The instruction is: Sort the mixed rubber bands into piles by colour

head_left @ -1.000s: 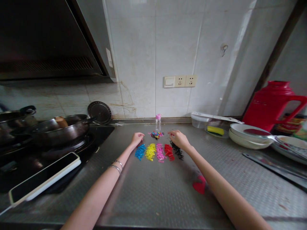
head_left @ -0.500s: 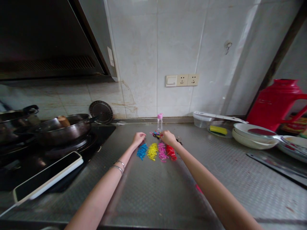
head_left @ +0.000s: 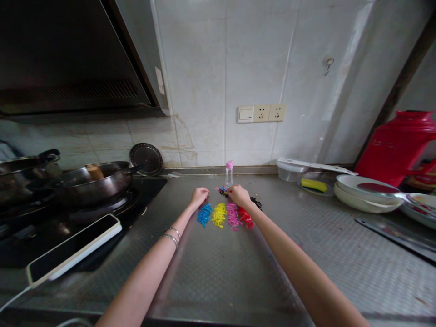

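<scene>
Small coloured plastic bits lie sorted in a row on the steel counter (head_left: pixel 218 263): a blue pile (head_left: pixel 204 214), a yellow pile (head_left: pixel 219 214), a pink pile (head_left: pixel 233 215), a red pile (head_left: pixel 245 217) and a black pile (head_left: pixel 256 202) partly behind my wrist. Behind them is a small mixed pile (head_left: pixel 222 189) by a little clear bottle with a pink cap (head_left: pixel 230 173). My right hand (head_left: pixel 240 195) reaches into the mixed pile with fingers pinched together; what they hold is hidden. My left hand (head_left: pixel 198 196) rests curled just behind the blue pile.
A stove (head_left: pixel 68 213) with a pan (head_left: pixel 91 182) and a lid (head_left: pixel 147 159) is at the left; a phone (head_left: pixel 73 248) lies on its front edge. At the right stand a plastic container (head_left: pixel 289 170), a sponge (head_left: pixel 313 185), stacked plates (head_left: pixel 366 193) and a red thermos (head_left: pixel 397 145).
My right hand has moved left from over the black pile to the mixed pile and stays there. My left hand has hardly moved. The view has drifted slightly.
</scene>
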Action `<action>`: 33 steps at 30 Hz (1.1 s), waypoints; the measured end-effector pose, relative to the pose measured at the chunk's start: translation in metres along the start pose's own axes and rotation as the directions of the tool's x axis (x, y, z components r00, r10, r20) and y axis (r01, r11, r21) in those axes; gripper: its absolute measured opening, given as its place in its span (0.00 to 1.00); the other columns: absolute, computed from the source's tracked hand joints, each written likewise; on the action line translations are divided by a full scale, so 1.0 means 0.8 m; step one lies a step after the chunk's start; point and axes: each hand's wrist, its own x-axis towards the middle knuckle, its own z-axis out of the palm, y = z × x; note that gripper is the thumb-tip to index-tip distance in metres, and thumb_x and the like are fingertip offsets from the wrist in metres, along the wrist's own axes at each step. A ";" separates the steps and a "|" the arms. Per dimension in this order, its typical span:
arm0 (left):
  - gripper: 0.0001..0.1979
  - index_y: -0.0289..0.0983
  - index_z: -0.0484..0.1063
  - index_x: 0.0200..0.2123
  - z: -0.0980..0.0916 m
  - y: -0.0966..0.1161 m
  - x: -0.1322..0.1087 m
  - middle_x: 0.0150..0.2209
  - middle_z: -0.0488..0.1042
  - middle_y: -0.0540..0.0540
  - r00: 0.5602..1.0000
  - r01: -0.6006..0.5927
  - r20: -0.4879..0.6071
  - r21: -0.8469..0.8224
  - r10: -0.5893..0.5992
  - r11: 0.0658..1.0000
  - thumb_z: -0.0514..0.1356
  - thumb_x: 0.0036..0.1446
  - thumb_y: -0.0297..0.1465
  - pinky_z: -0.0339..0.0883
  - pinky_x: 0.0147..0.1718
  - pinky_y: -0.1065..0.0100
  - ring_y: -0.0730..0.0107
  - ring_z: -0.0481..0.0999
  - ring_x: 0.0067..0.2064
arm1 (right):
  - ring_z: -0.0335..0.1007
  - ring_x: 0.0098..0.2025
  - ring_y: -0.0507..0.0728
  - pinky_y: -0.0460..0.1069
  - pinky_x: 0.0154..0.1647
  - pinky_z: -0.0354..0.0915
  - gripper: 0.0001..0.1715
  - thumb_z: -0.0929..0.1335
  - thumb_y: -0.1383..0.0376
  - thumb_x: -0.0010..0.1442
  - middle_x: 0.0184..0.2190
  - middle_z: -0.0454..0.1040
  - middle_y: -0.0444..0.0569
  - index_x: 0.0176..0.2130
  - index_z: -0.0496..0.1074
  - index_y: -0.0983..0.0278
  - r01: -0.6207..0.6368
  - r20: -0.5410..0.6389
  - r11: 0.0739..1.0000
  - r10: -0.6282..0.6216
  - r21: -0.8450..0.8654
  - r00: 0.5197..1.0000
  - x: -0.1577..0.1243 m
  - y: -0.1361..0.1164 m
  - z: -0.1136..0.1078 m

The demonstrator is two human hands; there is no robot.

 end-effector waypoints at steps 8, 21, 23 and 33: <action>0.10 0.31 0.73 0.31 0.000 -0.001 0.001 0.16 0.67 0.51 1.000 0.010 -0.002 0.003 -0.010 1.000 0.52 0.47 0.23 0.57 0.21 0.77 0.78 0.66 0.20 | 0.67 0.38 0.55 0.45 0.34 0.60 0.15 0.59 0.58 0.56 0.36 0.73 0.48 0.37 0.72 0.57 0.000 -0.043 0.996 0.004 0.095 0.999 0.001 0.007 -0.011; 0.13 0.30 0.71 0.35 -0.003 0.003 -0.002 0.17 0.66 0.52 0.999 -0.045 0.010 -0.085 0.046 0.995 0.53 0.46 0.25 0.54 0.19 0.77 0.79 0.63 0.19 | 0.69 0.34 0.53 0.44 0.34 0.61 0.13 0.63 0.58 0.52 0.31 0.75 0.45 0.34 0.74 0.59 0.015 -0.141 0.904 0.050 0.428 0.989 -0.012 0.019 -0.007; 0.13 0.30 0.71 0.36 -0.003 0.004 -0.003 0.16 0.64 0.53 0.996 -0.091 -0.018 -0.078 0.090 0.993 0.54 0.45 0.26 0.52 0.19 0.77 0.79 0.61 0.18 | 0.69 0.33 0.54 0.44 0.35 0.61 0.13 0.64 0.58 0.52 0.31 0.75 0.46 0.33 0.74 0.60 0.044 -0.156 0.882 0.033 0.468 0.987 -0.012 0.019 -0.005; 0.11 0.31 0.74 0.27 -0.008 0.029 -0.007 0.25 0.73 0.45 0.964 -0.267 0.025 0.066 0.266 0.961 0.54 0.46 0.31 0.59 0.28 0.74 0.73 0.69 0.28 | 0.69 0.32 0.53 0.46 0.37 0.62 0.09 0.66 0.62 0.49 0.30 0.75 0.46 0.30 0.75 0.60 0.152 -0.209 0.834 -0.045 0.530 0.977 -0.026 0.024 -0.001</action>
